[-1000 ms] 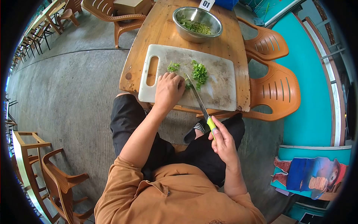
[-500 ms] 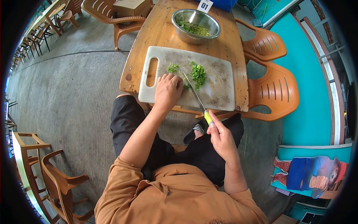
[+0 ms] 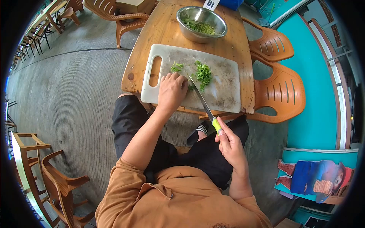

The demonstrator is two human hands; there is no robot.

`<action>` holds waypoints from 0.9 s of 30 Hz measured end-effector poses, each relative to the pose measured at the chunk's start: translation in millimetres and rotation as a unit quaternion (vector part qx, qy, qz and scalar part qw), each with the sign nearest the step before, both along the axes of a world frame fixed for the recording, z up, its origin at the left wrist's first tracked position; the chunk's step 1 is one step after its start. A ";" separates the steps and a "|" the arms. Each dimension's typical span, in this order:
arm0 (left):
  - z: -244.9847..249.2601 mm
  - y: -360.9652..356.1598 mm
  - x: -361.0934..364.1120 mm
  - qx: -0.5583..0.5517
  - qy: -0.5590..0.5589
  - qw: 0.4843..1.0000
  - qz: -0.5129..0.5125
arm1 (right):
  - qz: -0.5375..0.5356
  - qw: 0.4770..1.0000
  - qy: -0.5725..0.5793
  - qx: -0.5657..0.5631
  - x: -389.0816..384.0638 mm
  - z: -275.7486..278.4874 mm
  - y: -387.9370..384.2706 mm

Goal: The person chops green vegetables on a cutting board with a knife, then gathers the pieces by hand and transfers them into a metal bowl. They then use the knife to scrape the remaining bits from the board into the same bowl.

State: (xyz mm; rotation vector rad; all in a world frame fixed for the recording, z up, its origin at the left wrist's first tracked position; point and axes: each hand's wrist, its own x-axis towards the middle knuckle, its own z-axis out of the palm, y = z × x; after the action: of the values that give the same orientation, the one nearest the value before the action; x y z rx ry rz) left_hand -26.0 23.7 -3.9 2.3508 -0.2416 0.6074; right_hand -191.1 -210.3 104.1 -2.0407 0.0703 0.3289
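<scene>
My left hand (image 3: 172, 90) rests on the white cutting board (image 3: 224, 70), its fingers curled down over leafy green herbs (image 3: 176, 67). Some leaves stick out past the fingertips, and the part under the fingers is hidden. In my right hand (image 3: 231, 147) is a knife (image 3: 202, 99) with a yellow-green handle, thumb and fingers wrapped around it. The blade slants up and left across the board's front edge, with its tip close beside my left fingers. A small pile of chopped herbs (image 3: 203, 74) lies on the board just right of the blade.
A metal bowl (image 3: 200, 36) holding chopped greens stands behind the board on the wooden table (image 3: 167, 24). Near it are a number sign (image 3: 211, 4) and a blue object (image 3: 230, 3). Orange plastic chairs (image 3: 279, 89) line the right side.
My right hand and the knife have shifted slightly right and toward me. My left hand stays nearly in place on the herbs. The view has tilted a little.
</scene>
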 end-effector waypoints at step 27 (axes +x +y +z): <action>-3.0 -1.8 0.0 -0.018 -0.015 0.999 0.022 | 0.009 0.999 -0.002 -0.032 0.6 15.6 0.8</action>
State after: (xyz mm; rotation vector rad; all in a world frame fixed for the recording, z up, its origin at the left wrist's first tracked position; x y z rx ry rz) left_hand -26.1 21.8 -6.9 2.3182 -0.1919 0.6623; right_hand -190.5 -209.5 119.8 -2.1070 0.0603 0.3366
